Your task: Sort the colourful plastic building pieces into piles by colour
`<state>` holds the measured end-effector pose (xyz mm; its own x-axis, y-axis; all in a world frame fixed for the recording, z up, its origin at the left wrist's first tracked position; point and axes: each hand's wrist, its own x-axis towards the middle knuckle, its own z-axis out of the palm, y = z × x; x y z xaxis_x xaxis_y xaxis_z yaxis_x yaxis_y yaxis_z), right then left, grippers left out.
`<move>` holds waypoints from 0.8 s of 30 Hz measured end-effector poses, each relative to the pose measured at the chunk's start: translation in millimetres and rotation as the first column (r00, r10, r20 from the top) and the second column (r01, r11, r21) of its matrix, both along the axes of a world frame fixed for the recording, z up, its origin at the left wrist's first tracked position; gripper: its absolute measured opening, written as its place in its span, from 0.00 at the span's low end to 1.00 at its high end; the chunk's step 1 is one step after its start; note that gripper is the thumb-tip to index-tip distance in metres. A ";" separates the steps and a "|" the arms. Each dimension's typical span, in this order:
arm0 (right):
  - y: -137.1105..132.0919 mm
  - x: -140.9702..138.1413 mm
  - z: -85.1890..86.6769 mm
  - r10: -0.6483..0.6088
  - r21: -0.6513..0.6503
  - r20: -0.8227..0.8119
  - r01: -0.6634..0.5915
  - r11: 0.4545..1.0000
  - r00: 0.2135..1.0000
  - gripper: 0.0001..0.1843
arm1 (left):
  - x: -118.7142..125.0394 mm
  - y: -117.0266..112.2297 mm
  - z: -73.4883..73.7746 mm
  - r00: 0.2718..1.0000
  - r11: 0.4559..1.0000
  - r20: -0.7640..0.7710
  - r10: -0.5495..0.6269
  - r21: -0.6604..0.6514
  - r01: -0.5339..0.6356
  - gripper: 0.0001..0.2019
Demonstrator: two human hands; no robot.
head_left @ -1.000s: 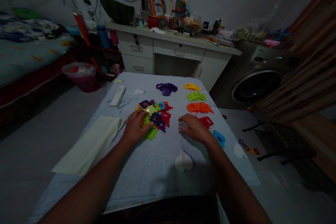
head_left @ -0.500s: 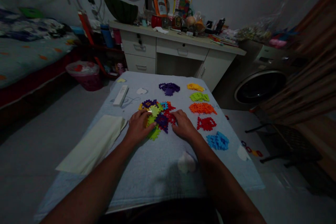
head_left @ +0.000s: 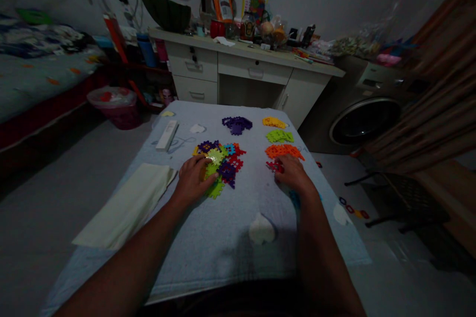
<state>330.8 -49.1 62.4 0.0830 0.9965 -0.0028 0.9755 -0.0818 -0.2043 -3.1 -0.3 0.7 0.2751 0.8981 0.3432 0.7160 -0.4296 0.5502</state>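
Observation:
A mixed heap of flat, notched plastic building pieces (head_left: 226,171) in purple, green, red, blue and yellow lies mid-table. My left hand (head_left: 194,176) rests at its left edge, thumb and fingers apart, touching the green pieces. To the right, my right hand (head_left: 293,174) is closed over the red pieces (head_left: 273,166), its fingertips on them; part of that pile is hidden beneath it. Sorted piles lie close by: orange (head_left: 284,152), green (head_left: 279,135), yellow (head_left: 274,122) and purple (head_left: 237,125). My right wrist mostly covers the blue pile (head_left: 294,199).
A cloth with heart shapes covers the table (head_left: 223,237). On its left side lie a white power strip (head_left: 167,135) and a folded pale cloth (head_left: 128,205). Beyond stand a cluttered desk (head_left: 256,65), a washing machine (head_left: 366,109) and a pink bin (head_left: 115,106).
My right hand has moved right, from the mixed heap to the red pile. The left hand stays at the heap's edge. The view has shifted slightly.

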 end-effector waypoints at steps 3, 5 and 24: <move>-1.8 3.5 -1.8 -0.050 -0.043 0.048 0.052 0.998 0.998 0.16 | 0.2 -0.1 0.6 1.000 1.000 0.005 -0.002 0.002 0.002 0.21; -2.7 2.4 -2.3 -0.079 -0.068 0.067 0.084 0.994 0.995 0.16 | 0.4 -0.2 0.9 1.000 1.000 0.009 -0.001 0.004 0.001 0.21; 1.4 -60.7 -3.2 0.156 0.186 -0.152 -0.126 0.974 0.976 0.14 | 1.5 -4.6 9.6 0.998 1.000 -0.059 -0.026 0.008 0.026 0.29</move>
